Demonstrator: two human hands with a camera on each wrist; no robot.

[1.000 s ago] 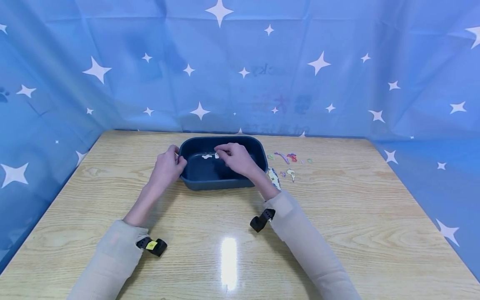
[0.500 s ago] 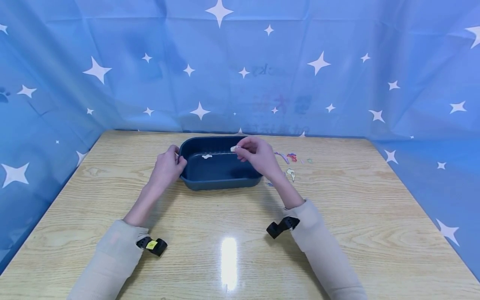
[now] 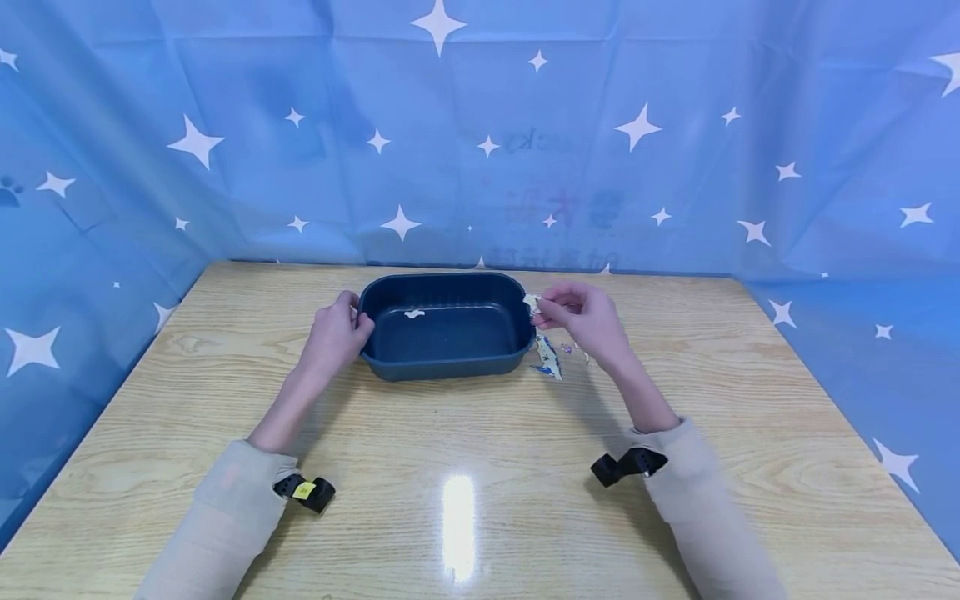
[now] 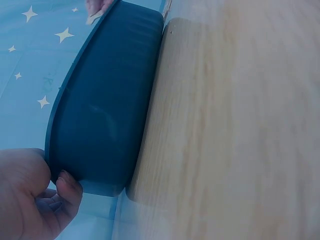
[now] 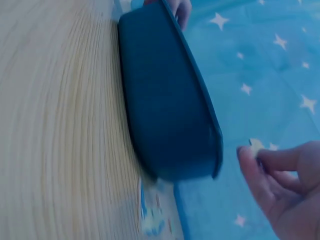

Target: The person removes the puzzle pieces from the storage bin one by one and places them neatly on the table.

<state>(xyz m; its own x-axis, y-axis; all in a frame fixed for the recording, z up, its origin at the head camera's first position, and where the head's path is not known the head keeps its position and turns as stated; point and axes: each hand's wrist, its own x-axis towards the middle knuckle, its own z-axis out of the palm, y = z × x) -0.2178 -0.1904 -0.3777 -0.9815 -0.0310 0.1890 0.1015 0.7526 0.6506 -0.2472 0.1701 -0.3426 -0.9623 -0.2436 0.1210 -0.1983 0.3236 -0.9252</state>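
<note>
A dark blue plastic basin [image 3: 442,367] stands on the wooden table, its long side facing me. My left hand [image 3: 335,332] grips its left end, thumb over the rim; the left wrist view shows the fingers [image 4: 69,190] at the outer wall. Inside the basin lies one small white cut-out piece [image 3: 414,314]. Just off the basin's right end, my right hand [image 3: 585,321] pinches a small, flat, pale piece [image 3: 532,303] between thumb and fingertips. In the right wrist view that pale piece [image 5: 256,146] shows beside the basin's rim.
A larger white and blue patterned piece [image 3: 548,358] lies on the table [image 3: 375,483] against the basin's right end. Small colourful bits [image 3: 566,348] are beside it, partly hidden by my right hand. A blue star-patterned cloth [image 3: 480,183] hangs behind the table.
My right hand has lifted the pale piece out of the basin and carried it right, past the right rim. My left hand and the basin have stayed in place.
</note>
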